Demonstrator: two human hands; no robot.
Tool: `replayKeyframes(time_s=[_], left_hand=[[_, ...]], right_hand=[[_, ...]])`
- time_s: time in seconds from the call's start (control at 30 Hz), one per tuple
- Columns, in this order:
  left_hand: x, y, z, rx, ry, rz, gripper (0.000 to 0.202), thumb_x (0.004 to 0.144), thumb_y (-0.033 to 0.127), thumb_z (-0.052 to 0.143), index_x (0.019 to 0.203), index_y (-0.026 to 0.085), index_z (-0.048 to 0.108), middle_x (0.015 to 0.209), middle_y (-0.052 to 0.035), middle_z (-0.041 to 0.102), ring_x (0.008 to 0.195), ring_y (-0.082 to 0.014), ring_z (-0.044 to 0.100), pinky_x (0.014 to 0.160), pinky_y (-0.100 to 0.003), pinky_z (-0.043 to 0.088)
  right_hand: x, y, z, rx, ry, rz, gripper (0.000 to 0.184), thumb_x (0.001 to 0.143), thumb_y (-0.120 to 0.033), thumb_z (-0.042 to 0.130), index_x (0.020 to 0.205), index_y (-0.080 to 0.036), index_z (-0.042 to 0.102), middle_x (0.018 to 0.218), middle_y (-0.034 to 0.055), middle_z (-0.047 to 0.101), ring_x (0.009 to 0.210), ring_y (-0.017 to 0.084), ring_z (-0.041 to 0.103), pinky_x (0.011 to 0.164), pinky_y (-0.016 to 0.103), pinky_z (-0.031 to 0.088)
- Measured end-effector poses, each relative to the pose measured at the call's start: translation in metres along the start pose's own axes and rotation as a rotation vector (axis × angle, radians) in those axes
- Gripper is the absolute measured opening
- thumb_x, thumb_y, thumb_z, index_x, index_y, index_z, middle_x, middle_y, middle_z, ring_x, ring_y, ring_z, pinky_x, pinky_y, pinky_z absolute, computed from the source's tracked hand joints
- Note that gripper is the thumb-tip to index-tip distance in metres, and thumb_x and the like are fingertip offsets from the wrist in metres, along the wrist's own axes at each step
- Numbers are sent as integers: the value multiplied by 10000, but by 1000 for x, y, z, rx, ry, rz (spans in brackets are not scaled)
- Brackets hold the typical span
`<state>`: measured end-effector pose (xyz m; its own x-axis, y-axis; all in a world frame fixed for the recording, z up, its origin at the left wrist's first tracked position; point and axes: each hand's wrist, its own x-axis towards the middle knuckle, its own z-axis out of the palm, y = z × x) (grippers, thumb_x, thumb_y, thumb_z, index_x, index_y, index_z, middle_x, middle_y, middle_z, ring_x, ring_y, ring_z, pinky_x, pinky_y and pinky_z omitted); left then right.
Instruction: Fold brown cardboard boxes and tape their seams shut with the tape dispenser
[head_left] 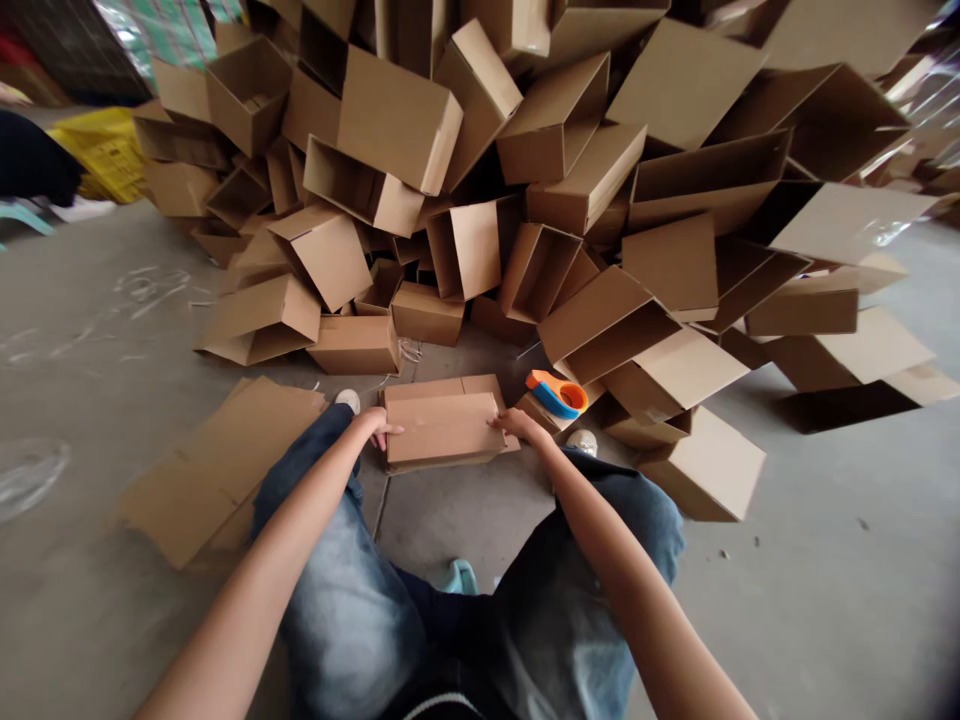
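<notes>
Concrete floor spreads before a heap of boxes. Between my knees lies a cardboard box; my left hand and right hand clamp its opposite ends. An orange-and-blue tape dispenser rests just beside it, flattened cardboard at left.

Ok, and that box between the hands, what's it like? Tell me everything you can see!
The box is plain brown cardboard, low and flat-looking. Its top flaps are folded down, and their seams show near the far edge. It lies on the grey floor just in front of the person's knees. The left hand holds its left end and the right hand holds its right end. No tape or print shows on it.
</notes>
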<state>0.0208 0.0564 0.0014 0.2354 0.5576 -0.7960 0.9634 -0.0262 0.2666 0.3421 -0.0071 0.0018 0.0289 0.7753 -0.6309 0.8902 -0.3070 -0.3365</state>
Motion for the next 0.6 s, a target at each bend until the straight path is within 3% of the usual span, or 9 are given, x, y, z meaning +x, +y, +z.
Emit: replayKeyframes(time_s=[0.13,0.4,0.6], left_hand=[[2,-6,-1,-2,-46,59,501,642,626,620,698,129,664,670,-93,706,705,-189,640,582,-209,428],[10,-28,2,-101,-71,204,584,617,724,555,516,153,619,608,-56,678,606,-125,544,551,-197,359],[15,-33,4,-166,-133,194,589,557,749,587,534,160,577,557,-26,638,550,-100,508,510,-190,336]], right_hand=[[-4,2,4,-10,39,-11,348,883,-428,491,996,-156,676,985,94,689,833,167,651,642,176,428],[-3,8,9,-9,70,-37,433,864,-524,489,953,-148,683,915,105,695,822,185,648,648,194,414],[-2,11,11,25,78,-55,412,870,-494,492,939,-138,689,886,106,696,803,180,637,638,197,403]])
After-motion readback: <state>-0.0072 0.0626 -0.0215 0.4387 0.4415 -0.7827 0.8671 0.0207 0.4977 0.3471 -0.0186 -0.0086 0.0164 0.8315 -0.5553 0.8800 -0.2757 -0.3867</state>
